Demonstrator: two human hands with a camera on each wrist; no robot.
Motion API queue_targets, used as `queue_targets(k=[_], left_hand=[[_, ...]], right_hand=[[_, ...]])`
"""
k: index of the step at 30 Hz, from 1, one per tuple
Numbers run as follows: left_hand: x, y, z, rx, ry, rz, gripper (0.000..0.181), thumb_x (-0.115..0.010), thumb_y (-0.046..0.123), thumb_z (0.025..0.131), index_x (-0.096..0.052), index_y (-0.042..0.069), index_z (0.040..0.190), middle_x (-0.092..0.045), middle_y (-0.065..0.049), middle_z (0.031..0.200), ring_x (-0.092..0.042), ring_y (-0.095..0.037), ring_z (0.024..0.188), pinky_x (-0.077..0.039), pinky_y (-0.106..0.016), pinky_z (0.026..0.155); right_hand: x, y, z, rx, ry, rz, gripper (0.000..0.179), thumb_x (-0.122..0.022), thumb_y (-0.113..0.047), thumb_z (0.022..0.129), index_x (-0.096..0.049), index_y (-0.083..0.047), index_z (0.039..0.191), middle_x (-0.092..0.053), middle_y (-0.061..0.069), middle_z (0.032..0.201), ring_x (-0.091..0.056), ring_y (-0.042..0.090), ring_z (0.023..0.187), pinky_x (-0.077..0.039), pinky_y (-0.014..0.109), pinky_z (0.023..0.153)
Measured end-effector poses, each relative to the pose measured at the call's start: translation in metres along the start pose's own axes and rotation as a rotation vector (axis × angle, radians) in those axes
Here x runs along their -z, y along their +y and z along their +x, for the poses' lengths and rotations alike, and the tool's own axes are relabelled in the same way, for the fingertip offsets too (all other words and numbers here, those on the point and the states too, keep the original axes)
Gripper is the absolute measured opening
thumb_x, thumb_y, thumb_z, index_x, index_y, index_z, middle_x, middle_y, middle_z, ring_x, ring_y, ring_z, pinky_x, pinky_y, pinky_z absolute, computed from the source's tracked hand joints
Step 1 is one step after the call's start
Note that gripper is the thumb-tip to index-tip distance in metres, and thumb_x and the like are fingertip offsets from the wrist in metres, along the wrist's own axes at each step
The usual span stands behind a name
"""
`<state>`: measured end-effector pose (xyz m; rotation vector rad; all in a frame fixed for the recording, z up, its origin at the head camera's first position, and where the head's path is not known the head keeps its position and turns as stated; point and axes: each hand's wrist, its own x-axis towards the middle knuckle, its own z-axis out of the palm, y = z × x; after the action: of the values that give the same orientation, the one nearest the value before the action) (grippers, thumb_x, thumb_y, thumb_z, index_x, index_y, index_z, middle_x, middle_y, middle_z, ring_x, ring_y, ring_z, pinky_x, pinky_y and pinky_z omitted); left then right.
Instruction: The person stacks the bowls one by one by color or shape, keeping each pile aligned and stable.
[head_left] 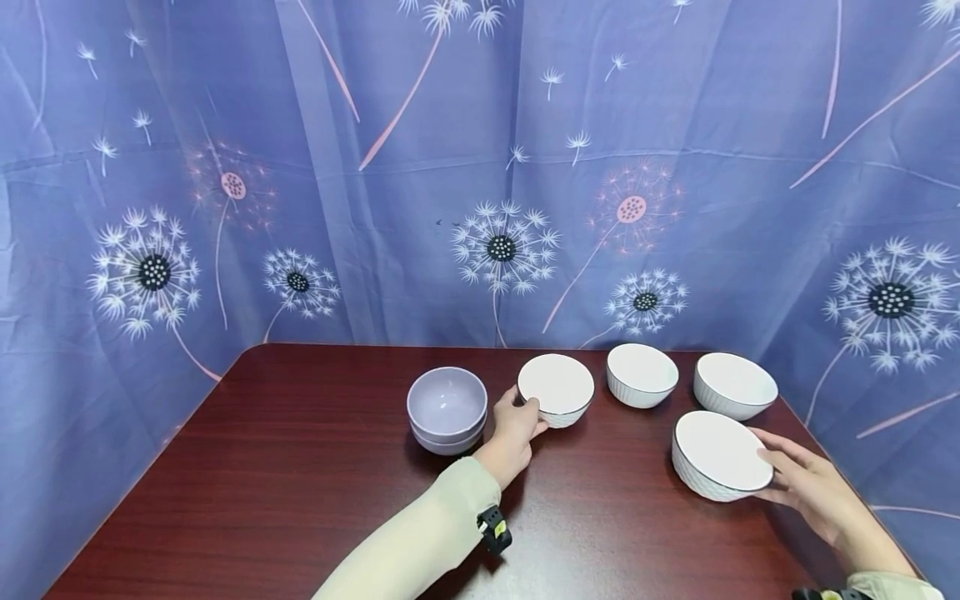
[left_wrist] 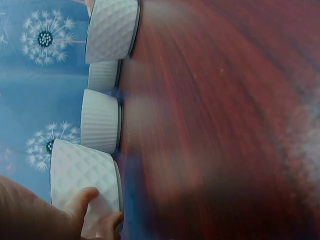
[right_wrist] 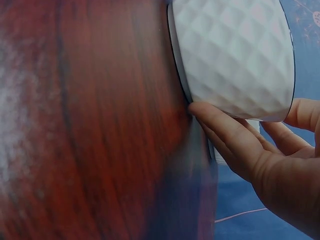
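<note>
My left hand (head_left: pixel 514 435) grips a white bowl (head_left: pixel 556 385) with a diamond-textured side at the back middle of the table. In the left wrist view, the thumb and a fingertip press on that bowl's dimpled wall (left_wrist: pixel 82 172). On the right, my right hand (head_left: pixel 813 487) holds another white bowl (head_left: pixel 722 454) with a thin dark rim, thumb at its rim and fingers along its side. The right wrist view shows the fingers (right_wrist: pixel 230 127) reaching to the base of this diamond-patterned bowl (right_wrist: pixel 237 55). Both held bowls face upward.
Two stacked lavender bowls (head_left: pixel 447 408) stand just left of my left hand. A ribbed white bowl (head_left: pixel 642 377) and another white bowl (head_left: pixel 735 387) stand along the back right. The dark red wooden table (head_left: pixel 300 467) ends at a blue dandelion-print curtain (head_left: pixel 405 208).
</note>
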<state>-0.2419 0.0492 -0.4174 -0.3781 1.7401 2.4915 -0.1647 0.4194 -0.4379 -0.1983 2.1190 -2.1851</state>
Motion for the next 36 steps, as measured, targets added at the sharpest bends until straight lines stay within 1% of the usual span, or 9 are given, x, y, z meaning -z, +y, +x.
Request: queue_targets(k=[5,12,16,18,22,26,32,36], left_hand=[[0.001,0.0,-0.007,-0.003,-0.024,0.012,0.057,-0.042,-0.006,0.09,-0.028,-0.012,0.144,-0.038,-0.036,0.139,-0.058,-0.035,0.111,-0.055,-0.039,0.084],[0.004,0.003,-0.017,0.02,-0.059,0.014,0.056,-0.042,-0.007,0.089,-0.031,-0.01,0.144,-0.037,-0.037,0.139,-0.057,-0.035,0.112,-0.055,-0.038,0.084],[0.008,0.004,-0.021,0.027,-0.074,0.028,0.055,-0.042,-0.007,0.089,-0.032,-0.009,0.144,-0.038,-0.035,0.139,-0.058,-0.034,0.11,-0.055,-0.037,0.083],[0.009,0.005,-0.023,0.036,-0.074,0.042,0.056,-0.042,-0.007,0.09,-0.031,-0.008,0.145,-0.037,-0.035,0.141,-0.058,-0.033,0.111,-0.055,-0.036,0.083],[0.013,0.005,-0.026,0.042,-0.074,0.057,0.057,-0.043,-0.007,0.09,-0.03,-0.008,0.145,-0.035,-0.036,0.141,-0.058,-0.033,0.112,-0.056,-0.036,0.082],[0.016,0.005,-0.028,0.028,-0.079,0.06,0.058,-0.043,-0.008,0.088,-0.032,-0.008,0.145,-0.037,-0.038,0.139,-0.058,-0.034,0.111,-0.056,-0.037,0.081],[0.022,0.003,-0.029,0.028,-0.096,0.053,0.061,-0.042,-0.01,0.085,-0.03,-0.01,0.145,-0.029,-0.043,0.14,-0.056,-0.037,0.113,-0.055,-0.038,0.083],[0.025,0.002,-0.03,0.033,-0.102,0.055,0.061,-0.04,-0.011,0.084,-0.03,-0.01,0.144,-0.03,-0.043,0.14,-0.056,-0.037,0.114,-0.054,-0.039,0.084]], right_hand=[[0.001,0.001,0.0,0.027,-0.021,0.021,0.046,-0.037,-0.001,0.102,-0.065,-0.035,0.115,-0.067,-0.015,0.107,-0.067,0.009,0.088,-0.058,0.033,0.069],[0.001,0.001,0.0,0.016,-0.01,0.005,0.045,-0.038,-0.002,0.102,-0.065,-0.036,0.115,-0.066,-0.016,0.106,-0.067,0.009,0.088,-0.058,0.033,0.068],[0.0,0.001,0.001,0.013,0.0,-0.003,0.044,-0.039,-0.003,0.102,-0.065,-0.036,0.114,-0.066,-0.016,0.105,-0.067,0.009,0.088,-0.058,0.033,0.068],[0.0,0.001,0.001,0.014,0.002,-0.006,0.044,-0.039,-0.003,0.102,-0.065,-0.037,0.114,-0.066,-0.016,0.105,-0.067,0.009,0.087,-0.058,0.033,0.068],[0.001,0.001,0.001,0.016,-0.002,-0.004,0.044,-0.039,-0.004,0.102,-0.065,-0.036,0.115,-0.066,-0.016,0.106,-0.067,0.009,0.088,-0.058,0.033,0.068],[0.001,0.001,0.001,0.021,-0.006,-0.002,0.044,-0.038,-0.003,0.102,-0.065,-0.036,0.115,-0.066,-0.016,0.107,-0.067,0.008,0.088,-0.058,0.033,0.068],[0.0,0.002,0.001,0.032,-0.002,-0.006,0.044,-0.038,-0.003,0.102,-0.065,-0.036,0.115,-0.066,-0.016,0.106,-0.067,0.008,0.088,-0.058,0.033,0.067],[0.0,0.002,0.0,0.024,0.003,-0.006,0.044,-0.039,-0.003,0.102,-0.065,-0.036,0.115,-0.066,-0.015,0.105,-0.067,0.009,0.087,-0.058,0.033,0.067]])
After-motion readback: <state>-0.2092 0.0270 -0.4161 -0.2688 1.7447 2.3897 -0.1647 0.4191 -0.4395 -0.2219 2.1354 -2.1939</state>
